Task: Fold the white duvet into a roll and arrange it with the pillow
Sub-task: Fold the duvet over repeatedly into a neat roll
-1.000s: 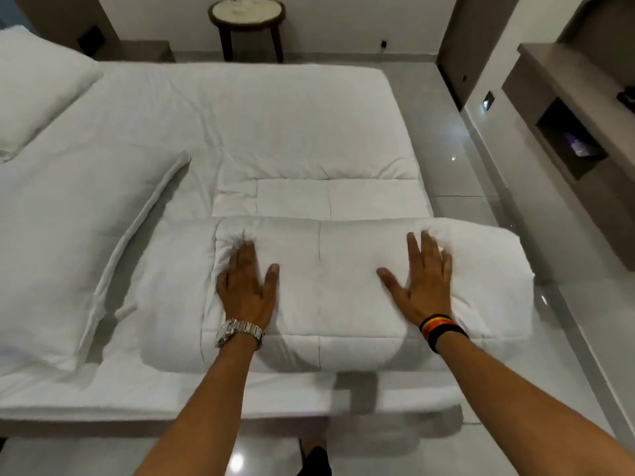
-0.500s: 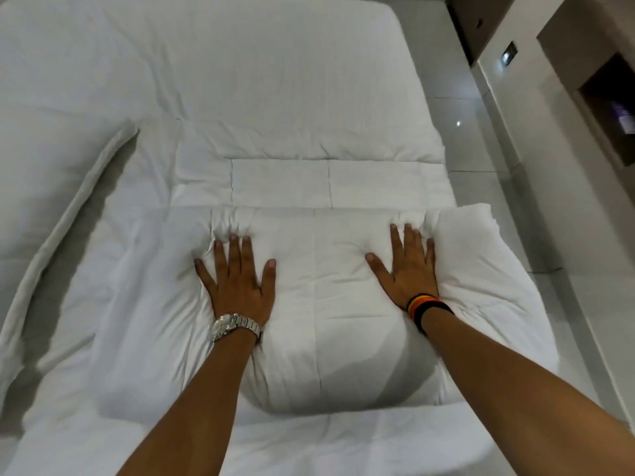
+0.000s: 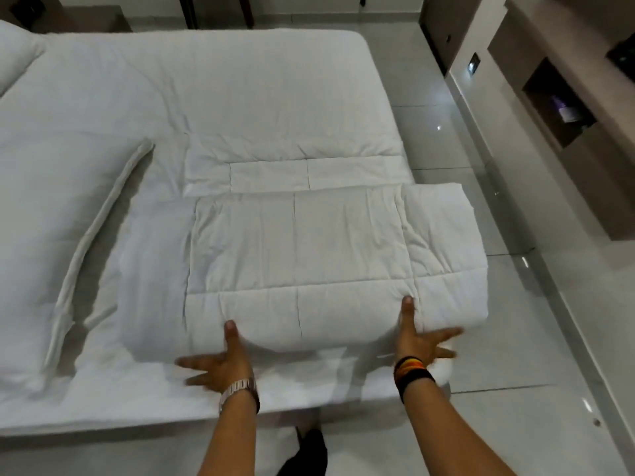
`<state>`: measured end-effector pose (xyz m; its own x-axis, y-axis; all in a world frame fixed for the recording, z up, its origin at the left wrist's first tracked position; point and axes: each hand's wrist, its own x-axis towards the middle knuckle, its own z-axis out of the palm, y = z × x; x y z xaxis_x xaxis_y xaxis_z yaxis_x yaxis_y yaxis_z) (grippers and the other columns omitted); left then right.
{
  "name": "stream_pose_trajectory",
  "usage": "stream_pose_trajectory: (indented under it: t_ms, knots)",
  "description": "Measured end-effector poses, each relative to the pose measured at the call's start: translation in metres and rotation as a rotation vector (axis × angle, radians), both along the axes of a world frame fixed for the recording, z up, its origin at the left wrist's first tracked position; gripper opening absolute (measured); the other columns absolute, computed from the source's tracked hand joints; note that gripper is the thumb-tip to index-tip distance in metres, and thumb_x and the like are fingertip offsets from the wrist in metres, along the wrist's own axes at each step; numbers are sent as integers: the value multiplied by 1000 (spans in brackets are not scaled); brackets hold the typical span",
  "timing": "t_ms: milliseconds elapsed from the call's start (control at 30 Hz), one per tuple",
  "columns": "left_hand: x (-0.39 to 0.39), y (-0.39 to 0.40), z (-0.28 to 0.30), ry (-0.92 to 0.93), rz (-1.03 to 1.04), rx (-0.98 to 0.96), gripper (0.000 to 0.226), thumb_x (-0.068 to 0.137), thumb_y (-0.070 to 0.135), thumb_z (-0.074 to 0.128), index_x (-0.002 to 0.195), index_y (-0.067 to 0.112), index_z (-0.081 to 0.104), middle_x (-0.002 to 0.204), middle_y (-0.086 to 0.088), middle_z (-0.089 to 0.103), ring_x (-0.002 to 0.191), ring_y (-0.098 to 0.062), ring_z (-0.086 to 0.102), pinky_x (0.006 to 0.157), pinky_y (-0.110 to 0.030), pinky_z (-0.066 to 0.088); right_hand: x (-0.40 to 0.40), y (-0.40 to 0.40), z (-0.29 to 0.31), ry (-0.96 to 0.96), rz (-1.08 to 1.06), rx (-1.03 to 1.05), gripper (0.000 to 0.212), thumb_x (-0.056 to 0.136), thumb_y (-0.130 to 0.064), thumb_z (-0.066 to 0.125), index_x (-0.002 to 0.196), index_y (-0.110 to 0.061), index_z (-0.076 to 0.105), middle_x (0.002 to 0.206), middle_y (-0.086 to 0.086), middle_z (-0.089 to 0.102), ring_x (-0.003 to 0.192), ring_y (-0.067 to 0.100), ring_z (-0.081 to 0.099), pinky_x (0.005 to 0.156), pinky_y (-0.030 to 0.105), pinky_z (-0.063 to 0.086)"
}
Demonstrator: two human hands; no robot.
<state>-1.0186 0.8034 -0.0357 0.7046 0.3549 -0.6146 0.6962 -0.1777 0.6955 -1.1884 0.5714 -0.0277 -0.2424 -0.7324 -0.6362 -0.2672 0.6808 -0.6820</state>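
Note:
The white duvet (image 3: 295, 255) lies as a thick quilted roll across the near right part of the bed, its right end hanging past the mattress edge. A short flat strip of it (image 3: 292, 170) still lies beyond the roll. My left hand (image 3: 220, 359) and my right hand (image 3: 422, 338) rest at the roll's near side, fingers spread wide and thumbs pressed up against the fabric. Neither hand grips anything. A large white pillow (image 3: 51, 235) lies flat to the left of the roll, a narrow gap between them.
The white mattress (image 3: 240, 91) stretches away behind the roll. A second pillow (image 3: 13, 60) sits at the far left corner. Glossy tiled floor (image 3: 498, 321) runs along the right, bordered by a brown wall cabinet (image 3: 563, 108) with an open niche. My foot shows below the bed edge.
Both hands have slid from the top of the roll back to its near edge, with fingers now splayed outward. The roll looks flatter and smoother on top.

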Motion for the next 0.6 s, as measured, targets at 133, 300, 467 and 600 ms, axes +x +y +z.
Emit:
stream_pose_trajectory:
  t_ms: [133, 300, 467, 600]
  knots:
    - [41, -12, -5, 55, 379, -336, 195, 3, 94, 74, 162, 33, -21, 173, -7, 10, 155, -37, 28, 122, -62, 27, 33, -38, -4, -287, -357, 114, 197, 5, -92, 78, 163, -29, -22, 174, 4, 8, 154, 40, 29, 116, 72, 31]
    - [92, -39, -25, 75, 555, -319, 184, 20, 69, 94, 164, 27, -13, 172, -8, 16, 153, -31, 31, 120, -60, 30, 69, -60, -22, -138, -420, 81, 166, 34, -75, 94, 162, -19, 4, 158, 8, 41, 136, 36, 51, 113, 59, 43]
    - [97, -54, -14, -4, 491, -332, 169, 40, 51, 103, 164, 23, -8, 165, -2, 33, 143, -23, 45, 117, -53, 39, 77, -68, -8, -122, -311, -15, 139, 45, -61, 100, 152, -16, 23, 127, 5, 57, 114, 31, 61, 103, 44, 49]
    - [75, -46, 19, -54, 456, -321, 156, 51, 40, 104, 164, 25, -2, 159, -5, 42, 134, -24, 52, 115, -48, 42, 55, -58, 20, -88, -214, -63, 126, 52, -54, 100, 147, -14, 28, 136, 11, 60, 118, 33, 62, 105, 43, 48]
